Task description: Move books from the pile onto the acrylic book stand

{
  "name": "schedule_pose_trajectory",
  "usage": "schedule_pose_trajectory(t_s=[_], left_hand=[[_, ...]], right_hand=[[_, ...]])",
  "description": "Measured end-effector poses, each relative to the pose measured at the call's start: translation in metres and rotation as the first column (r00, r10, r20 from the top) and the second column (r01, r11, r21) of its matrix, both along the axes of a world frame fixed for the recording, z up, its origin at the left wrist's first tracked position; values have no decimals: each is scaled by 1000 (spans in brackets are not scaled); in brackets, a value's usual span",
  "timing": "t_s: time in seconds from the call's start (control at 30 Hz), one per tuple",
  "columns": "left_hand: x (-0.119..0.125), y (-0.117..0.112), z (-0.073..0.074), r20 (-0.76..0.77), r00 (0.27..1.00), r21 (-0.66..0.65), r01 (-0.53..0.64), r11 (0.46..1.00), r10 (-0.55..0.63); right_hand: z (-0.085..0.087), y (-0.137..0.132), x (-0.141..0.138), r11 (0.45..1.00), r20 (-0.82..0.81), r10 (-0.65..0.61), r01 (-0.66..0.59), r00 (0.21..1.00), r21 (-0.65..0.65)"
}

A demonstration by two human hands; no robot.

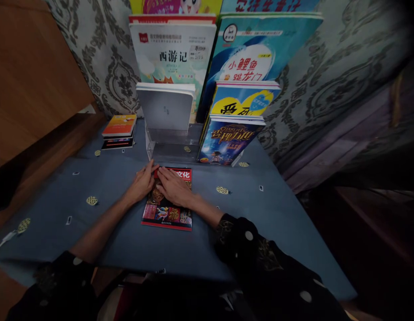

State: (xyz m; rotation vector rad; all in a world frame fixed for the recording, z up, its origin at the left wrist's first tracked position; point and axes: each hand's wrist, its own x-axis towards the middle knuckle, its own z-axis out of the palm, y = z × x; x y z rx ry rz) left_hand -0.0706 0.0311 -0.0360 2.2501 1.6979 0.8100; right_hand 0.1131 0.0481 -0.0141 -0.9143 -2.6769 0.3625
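A thin red and black book [168,215] lies flat on the blue cloth, its cover facing up. My left hand [142,182] rests along the book's upper left edge, fingers stretched toward the stand. Across the upper part of the cover lies my right hand [175,187], palm down with its fingers extended, hiding part of the title. Just beyond the book is a clear stepped book stand [173,154]. Its front left section shows bare plastic, and a grey-covered book [167,108] stands behind that. A dark blue book [229,140] fills the front right section.
Taller books, a white one [173,49] and a teal one [260,49], stand at the back. A small stack with an orange book [120,125] on top sits to the left. The patterned cloth [260,214] covers the table. A white cable [6,240] lies at the left edge.
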Motion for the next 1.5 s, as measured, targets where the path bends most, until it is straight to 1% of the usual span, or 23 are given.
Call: schedule_pose_trajectory(t_s=[0.17, 0.3, 0.37, 0.47, 0.57, 0.7, 0.83, 0.97, 1.07, 1.17, 1.27, 1.4, 1.5], left_hand=[[1, 0, -1, -54, 999, 25, -4, 1000, 6], [0, 0, -2, -66, 998, 27, -5, 1000, 7], [0, 0, -2, -70, 998, 33, -8, 999, 10], [2, -2, -1, -93, 996, 62, 5, 998, 1], [5, -4, 3, -150, 989, 93, -3, 996, 17], [11, -6, 11, -238, 970, 73, -26, 997, 43], [20, -5, 16, -209, 978, 25, -24, 999, 29], [33, -1, 16, -180, 984, -16, 5, 1000, -7], [43, 5, 17, -178, 982, -20, 58, 998, -60], [51, 14, 18, -151, 975, -15, 166, 986, -166], [58, 24, 17, -140, 952, -17, 271, 963, -270], [67, 30, 14, -154, 917, -4, 371, 929, -367], [70, 29, 14, -165, 904, 7, 401, 916, -394]], right_hand=[[2, 5, 25, 991, 29, -123, 124, 992, -42], [-4, 7, 57, 976, 17, -215, 216, 976, -41], [-8, 7, 72, 968, -6, -243, 243, 970, -56], [-15, 9, 86, 967, -66, -239, 231, 969, -111], [-23, 16, 92, 965, -170, -226, 197, 959, -172], [-31, 27, 97, 963, -308, -208, 139, 928, -231], [-35, 34, 101, 952, -389, -218, 108, 895, -286], [-35, 36, 102, 926, -428, -243, 77, 870, -369], [-32, 36, 102, 905, -446, -266, 62, 855, -420], [-29, 36, 103, 889, -459, -280, 46, 843, -456], [-28, 36, 103, 877, -461, -292, 41, 838, -479], [-28, 38, 103, 877, -457, -294, 47, 839, -478], [-29, 40, 103, 889, -446, -281, 55, 850, -454]])
